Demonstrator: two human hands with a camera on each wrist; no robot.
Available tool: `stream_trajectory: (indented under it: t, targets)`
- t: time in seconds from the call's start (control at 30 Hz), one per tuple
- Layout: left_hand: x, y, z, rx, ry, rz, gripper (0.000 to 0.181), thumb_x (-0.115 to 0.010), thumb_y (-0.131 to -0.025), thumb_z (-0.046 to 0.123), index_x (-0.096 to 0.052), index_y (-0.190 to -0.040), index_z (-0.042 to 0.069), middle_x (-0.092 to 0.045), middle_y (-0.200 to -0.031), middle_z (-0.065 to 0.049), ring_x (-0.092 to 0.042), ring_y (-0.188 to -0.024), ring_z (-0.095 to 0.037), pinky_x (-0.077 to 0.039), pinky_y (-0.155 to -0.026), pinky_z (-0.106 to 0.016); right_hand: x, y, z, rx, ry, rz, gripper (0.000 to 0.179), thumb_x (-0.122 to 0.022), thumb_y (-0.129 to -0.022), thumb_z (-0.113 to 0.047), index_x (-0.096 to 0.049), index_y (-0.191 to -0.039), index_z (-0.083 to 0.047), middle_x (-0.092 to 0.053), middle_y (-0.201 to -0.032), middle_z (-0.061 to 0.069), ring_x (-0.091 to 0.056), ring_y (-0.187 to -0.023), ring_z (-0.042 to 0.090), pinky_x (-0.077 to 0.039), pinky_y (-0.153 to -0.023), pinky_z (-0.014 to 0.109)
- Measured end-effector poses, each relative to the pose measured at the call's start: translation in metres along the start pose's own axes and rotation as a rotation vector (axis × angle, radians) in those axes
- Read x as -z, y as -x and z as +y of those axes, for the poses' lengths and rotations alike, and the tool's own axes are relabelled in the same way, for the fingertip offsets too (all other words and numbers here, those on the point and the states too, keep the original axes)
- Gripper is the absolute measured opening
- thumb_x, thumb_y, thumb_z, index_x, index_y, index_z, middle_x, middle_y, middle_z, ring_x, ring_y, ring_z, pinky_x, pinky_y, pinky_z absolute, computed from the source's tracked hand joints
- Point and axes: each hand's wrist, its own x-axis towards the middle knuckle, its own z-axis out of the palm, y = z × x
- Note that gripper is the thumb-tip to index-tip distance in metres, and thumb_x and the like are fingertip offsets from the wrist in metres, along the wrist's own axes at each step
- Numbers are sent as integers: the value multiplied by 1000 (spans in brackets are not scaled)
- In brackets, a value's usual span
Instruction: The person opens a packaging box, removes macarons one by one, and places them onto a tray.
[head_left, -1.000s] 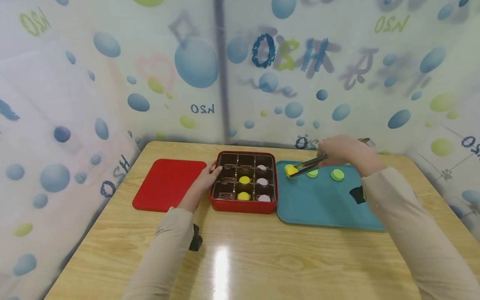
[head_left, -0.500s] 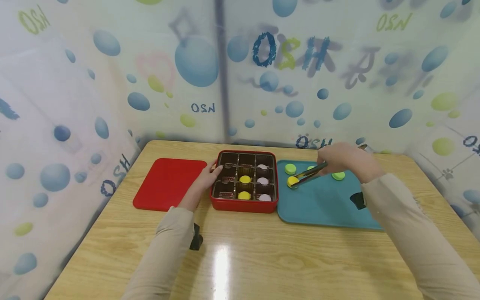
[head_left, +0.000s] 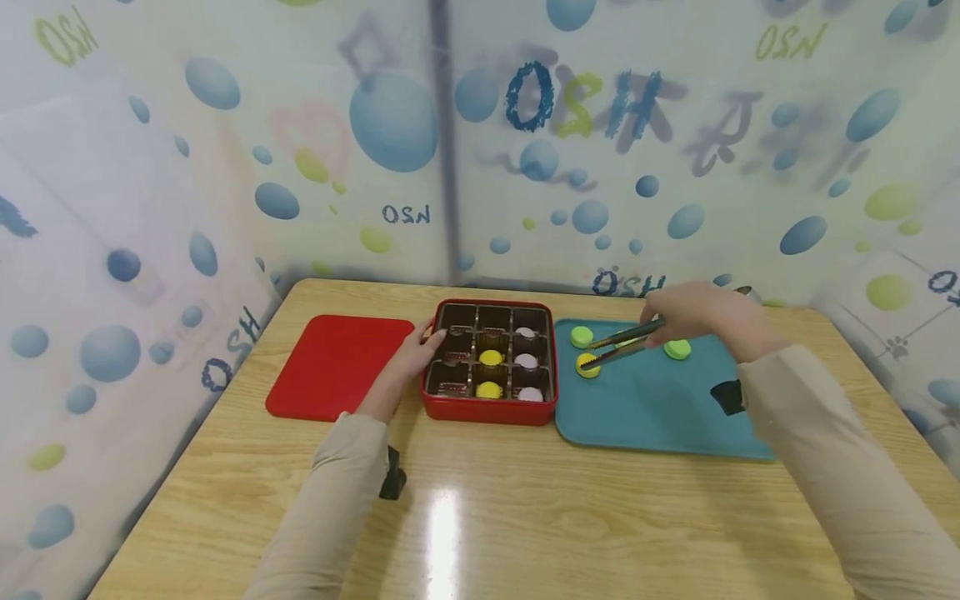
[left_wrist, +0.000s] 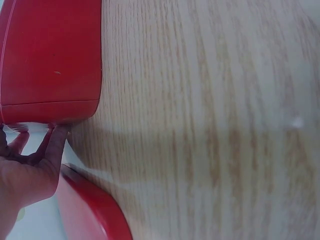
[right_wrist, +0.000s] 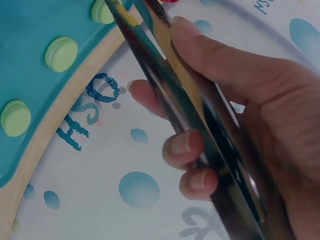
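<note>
My left hand [head_left: 411, 353] holds the left side of a red box [head_left: 487, 410], thumb over its rim and fingers against its outer wall in the left wrist view. Inside, a dark divided insert bears two yellow macarons [head_left: 491, 357] in the middle column and three pale pink macarons [head_left: 527, 361] in the right one. My right hand [head_left: 693, 315] grips metal tongs [head_left: 626, 342], whose arms stand apart. The lower tip lies over a yellow macaron [head_left: 588, 367] on the blue tray [head_left: 652, 417]. Around the tongs are green macarons [head_left: 582, 337], one partly hidden behind them.
Left of the box, a red lid [head_left: 333, 367] lies flat on the wooden table [head_left: 480, 500]. The tray's left edge runs close beside the box. A patterned wall sheet [head_left: 375, 167] rises behind the table and along both sides.
My right hand has brought the yellow macaron nearer on the tray with the tongs, then the tongs' arms have spread apart around it. The left hand has stayed on the box.
</note>
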Motion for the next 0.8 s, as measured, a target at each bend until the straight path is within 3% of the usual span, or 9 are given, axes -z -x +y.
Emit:
stream_trajectory:
  t: [0.17, 0.43, 0.67, 0.8]
  targets:
    - [1, -1, 1, 3, 8, 3, 56, -39, -98, 34, -17, -147, 19, -32, -145, -20, -35, -131, -33, -29, -108, -46, 5, 3, 1, -7, -13, 43, 40, -67, -82, -31, -63, -113, -6, -64, -105, 10, -60, -89, 25, -48, -75, 46]
    - [1, 1, 2, -13, -10, 8, 56, -38, -98, 33, -16, -147, 17, -32, -145, -22, -38, -129, -34, -31, -107, -47, 9, 2, -4, 66, -33, 151, 44, -61, -87, -32, -58, -121, -4, -63, -113, 16, -61, -94, 29, -48, -77, 47]
    - [1, 2, 2, -13, -7, 8, 56, -38, -98, 33, -16, -147, 17, -32, -145, -21, -38, -129, -34, -31, -107, -47, 3, -9, -13, 129, -14, 260, 42, -62, -86, -30, -58, -121, -6, -66, -107, 11, -64, -89, 25, -49, -64, 36]
    - [-1, 2, 2, -10, -21, 7, 56, -38, -98, 34, -16, -147, 18, -32, -145, -21, -36, -130, -34, -30, -108, -47, -1, -17, -21, 155, -15, 302, 41, -63, -86, -28, -59, -120, -7, -67, -106, 11, -64, -91, 26, -51, -65, 36]
